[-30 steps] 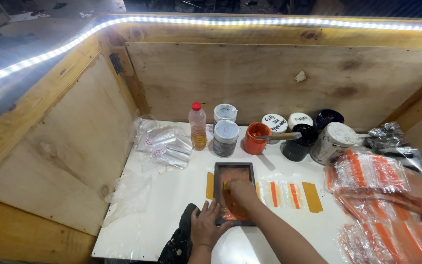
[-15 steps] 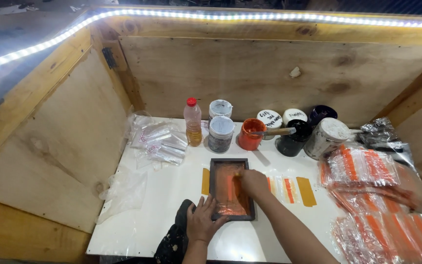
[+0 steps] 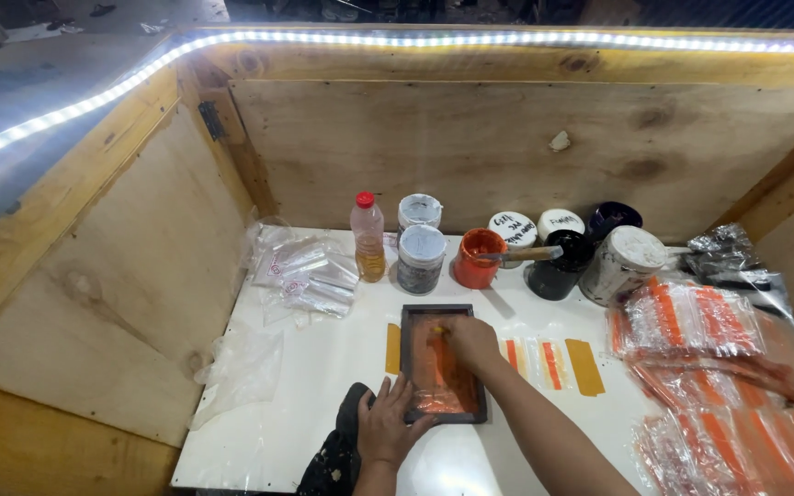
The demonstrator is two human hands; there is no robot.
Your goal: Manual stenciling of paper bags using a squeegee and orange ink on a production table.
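A small dark-framed printing screen [image 3: 407,360] lies on the white tabletop [image 3: 323,386], its mesh smeared with orange ink [image 3: 434,378]. My left hand [image 3: 388,424] presses flat on the frame's near left corner, fingers spread. My right hand [image 3: 472,342] is curled over the far right part of the mesh, fingers closed on a small scraper that they mostly hide. Beside the frame on the right lie clear strips with orange stripes [image 3: 551,364] and a yellow tape piece [image 3: 584,366].
Behind the frame stand a red-capped bottle of yellow liquid [image 3: 368,239], two grey jars [image 3: 421,259], an orange pot with a stick [image 3: 478,261], a black pot [image 3: 555,268] and a white pot [image 3: 623,264]. Clear bags [image 3: 303,272] lie left, orange-striped bags [image 3: 691,321] right. Plywood walls enclose the table.
My right hand has slid from the near middle of the screen toward its far right part. My left hand has stayed on the frame's near corner.
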